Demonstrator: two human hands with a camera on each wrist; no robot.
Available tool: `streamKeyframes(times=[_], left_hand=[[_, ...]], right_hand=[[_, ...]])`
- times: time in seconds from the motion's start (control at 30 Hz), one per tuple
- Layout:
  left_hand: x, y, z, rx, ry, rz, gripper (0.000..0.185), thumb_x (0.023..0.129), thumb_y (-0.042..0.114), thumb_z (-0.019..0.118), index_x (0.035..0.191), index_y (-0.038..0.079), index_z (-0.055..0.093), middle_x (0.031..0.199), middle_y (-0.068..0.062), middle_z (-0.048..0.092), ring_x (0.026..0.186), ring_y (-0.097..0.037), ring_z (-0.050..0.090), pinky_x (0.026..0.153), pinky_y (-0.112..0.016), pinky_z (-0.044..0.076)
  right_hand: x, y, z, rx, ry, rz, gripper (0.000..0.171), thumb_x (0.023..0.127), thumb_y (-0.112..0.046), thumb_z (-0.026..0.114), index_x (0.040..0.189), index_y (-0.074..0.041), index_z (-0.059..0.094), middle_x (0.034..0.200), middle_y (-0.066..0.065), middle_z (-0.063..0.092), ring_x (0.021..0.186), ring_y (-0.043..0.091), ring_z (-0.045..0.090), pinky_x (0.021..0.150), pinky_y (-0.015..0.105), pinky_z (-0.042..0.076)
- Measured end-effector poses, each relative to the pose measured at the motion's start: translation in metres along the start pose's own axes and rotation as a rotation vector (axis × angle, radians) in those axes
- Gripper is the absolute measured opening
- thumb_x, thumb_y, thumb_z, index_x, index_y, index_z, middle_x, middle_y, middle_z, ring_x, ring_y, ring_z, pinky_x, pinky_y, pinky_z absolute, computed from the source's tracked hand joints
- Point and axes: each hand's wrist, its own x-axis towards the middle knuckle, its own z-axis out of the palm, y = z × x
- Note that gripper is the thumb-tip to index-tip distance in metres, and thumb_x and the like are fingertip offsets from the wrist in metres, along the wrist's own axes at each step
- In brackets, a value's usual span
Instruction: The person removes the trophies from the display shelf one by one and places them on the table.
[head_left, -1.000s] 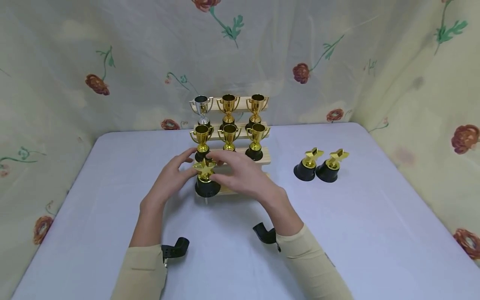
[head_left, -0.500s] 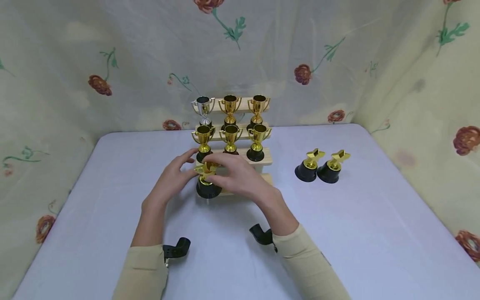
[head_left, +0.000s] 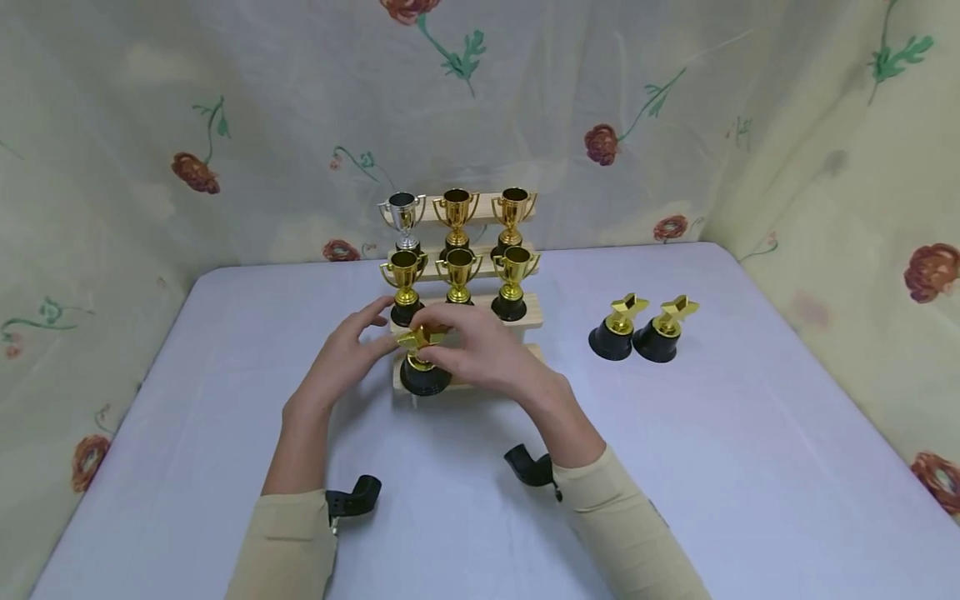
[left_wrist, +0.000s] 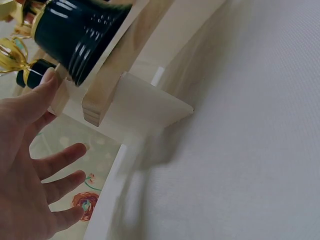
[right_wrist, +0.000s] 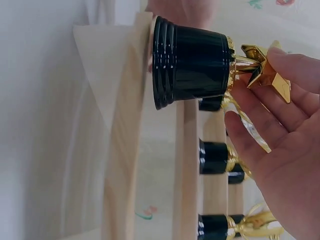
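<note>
Three gold star trophies on black bases: one (head_left: 422,362) on the wooden stand's (head_left: 525,315) lowest step, pinched by right hand (head_left: 483,354), left hand (head_left: 341,358) open beside; two (head_left: 637,329) aside. Five gold cups (head_left: 458,273), one silver (head_left: 403,213).

star trophy (head_left: 422,360): gold star, glossy black ribbed base | cup trophies (head_left: 459,273): gold with black bases, one silver cup (head_left: 402,215) at top left | stepped shelf (head_left: 528,310): pale bare wood | surface (head_left: 720,467): plain pale lavender | backdrop (head_left: 225,100): cream cloth, red-brown flowers, green stems | sleeves (head_left: 285,546): beige
</note>
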Motion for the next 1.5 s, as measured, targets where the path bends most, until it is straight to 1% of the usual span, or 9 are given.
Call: streamKeyframes(times=[0.23, 0.47, 0.6, 0.73, 0.87, 1.03, 1.17, 1.3, 1.5], left_hand=[[-0.002, -0.001, 0.001, -0.008, 0.005, 0.018, 0.071, 0.091, 0.061, 0.060, 0.153, 0.044, 0.031, 0.148, -0.006, 0.047, 0.148, -0.033, 0.031, 0.112, -0.069, 0.028], [-0.002, -0.002, 0.000, 0.000, 0.009, 0.041, 0.069, 0.092, 0.057, 0.060, 0.153, 0.043, 0.032, 0.148, -0.007, 0.048, 0.148, -0.033, 0.032, 0.114, -0.067, 0.027], [-0.001, -0.001, 0.000, -0.018, 0.004, 0.054, 0.067, 0.094, 0.052, 0.061, 0.154, 0.041, 0.032, 0.148, -0.008, 0.047, 0.148, -0.033, 0.031, 0.115, -0.067, 0.026], [-0.001, -0.002, 0.000, -0.039, -0.003, 0.059, 0.067, 0.094, 0.053, 0.061, 0.153, 0.043, 0.032, 0.149, -0.007, 0.047, 0.148, -0.033, 0.031, 0.115, -0.066, 0.027], [-0.002, -0.003, -0.001, -0.045, -0.003, 0.057, 0.068, 0.093, 0.057, 0.061, 0.153, 0.044, 0.032, 0.149, -0.007, 0.047, 0.147, -0.033, 0.031, 0.115, -0.065, 0.027], [-0.002, -0.004, -0.002, -0.035, -0.004, 0.045, 0.069, 0.091, 0.061, 0.060, 0.152, 0.046, 0.031, 0.149, -0.006, 0.047, 0.147, -0.033, 0.031, 0.114, -0.066, 0.028], [-0.002, -0.002, -0.001, -0.028, -0.001, 0.044, 0.070, 0.091, 0.061, 0.060, 0.152, 0.046, 0.031, 0.148, -0.006, 0.047, 0.147, -0.033, 0.031, 0.114, -0.066, 0.027], [-0.003, -0.002, -0.001, -0.025, -0.002, 0.047, 0.071, 0.091, 0.060, 0.061, 0.153, 0.043, 0.031, 0.148, -0.007, 0.048, 0.147, -0.033, 0.031, 0.115, -0.065, 0.026], [-0.002, -0.003, -0.001, -0.021, -0.004, 0.038, 0.071, 0.091, 0.061, 0.061, 0.153, 0.045, 0.031, 0.148, -0.007, 0.047, 0.147, -0.033, 0.031, 0.115, -0.066, 0.026]], right_hand=[[-0.010, 0.002, -0.018, 0.008, 0.027, 0.076, 0.026, 0.091, -0.013, 0.070, 0.117, -0.018, 0.069, 0.114, -0.003, 0.069, 0.106, 0.014, 0.064, 0.097, 0.040, 0.053], [-0.017, 0.005, -0.030, 0.039, 0.035, 0.113, 0.027, 0.093, -0.015, 0.069, 0.119, -0.018, 0.068, 0.117, -0.004, 0.069, 0.107, 0.015, 0.063, 0.095, 0.041, 0.054], [-0.021, 0.006, -0.039, 0.057, 0.049, 0.136, 0.029, 0.093, -0.015, 0.070, 0.122, -0.016, 0.067, 0.119, -0.002, 0.069, 0.110, 0.018, 0.063, 0.098, 0.044, 0.052], [-0.024, 0.010, -0.047, 0.053, 0.069, 0.159, 0.030, 0.093, -0.016, 0.070, 0.123, -0.015, 0.066, 0.121, 0.000, 0.068, 0.112, 0.020, 0.062, 0.099, 0.046, 0.050], [-0.029, 0.013, -0.056, 0.036, 0.092, 0.189, 0.030, 0.093, -0.017, 0.070, 0.123, -0.018, 0.066, 0.118, 0.000, 0.068, 0.109, 0.019, 0.061, 0.097, 0.046, 0.050], [-0.036, 0.016, -0.069, 0.011, 0.141, 0.161, 0.031, 0.092, -0.014, 0.070, 0.123, -0.019, 0.066, 0.113, 0.001, 0.069, 0.104, 0.018, 0.060, 0.101, 0.049, 0.047], [-0.041, 0.016, -0.080, 0.014, 0.138, 0.125, 0.030, 0.092, -0.013, 0.070, 0.122, -0.017, 0.067, 0.113, 0.001, 0.069, 0.101, 0.017, 0.060, 0.102, 0.049, 0.046], [-0.046, 0.018, -0.089, 0.015, 0.121, 0.154, 0.031, 0.092, -0.013, 0.070, 0.123, -0.014, 0.066, 0.116, 0.001, 0.068, 0.102, 0.017, 0.060, 0.105, 0.048, 0.046], [-0.057, 0.024, -0.104, 0.018, 0.133, 0.221, 0.028, 0.092, -0.010, 0.070, 0.120, -0.014, 0.067, 0.118, 0.003, 0.067, 0.105, 0.019, 0.062, 0.108, 0.048, 0.044]])
